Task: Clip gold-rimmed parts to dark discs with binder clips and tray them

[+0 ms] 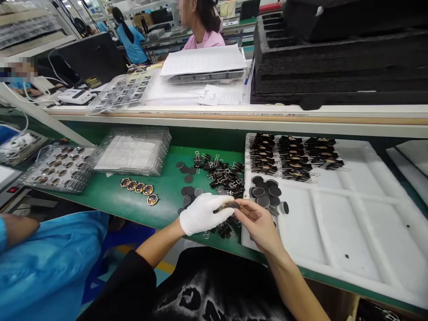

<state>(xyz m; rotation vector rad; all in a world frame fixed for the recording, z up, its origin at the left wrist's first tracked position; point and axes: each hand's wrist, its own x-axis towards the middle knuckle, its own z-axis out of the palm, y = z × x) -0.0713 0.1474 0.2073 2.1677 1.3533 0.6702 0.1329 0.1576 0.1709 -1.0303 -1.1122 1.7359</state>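
My left hand (203,214), in a white glove, pinches a small round dark part (233,205) from the left. Bare, my right hand (261,223) has its fingers closed on the right side of the same part. Beneath and behind the hands lies a heap of black binder clips (227,176) on the green table (133,203). Dark round discs (189,191) are scattered left of the heap. More discs (267,191) lie on the white foam tray (327,214), below rows of clipped parts (294,156).
Five round amber-coloured pieces would be several amber pieces (140,187) at the left. Stacked clear trays (133,151) stand behind them. A shelf edge (214,122) crosses above the table. A person's blue garment (50,263) is at lower left.
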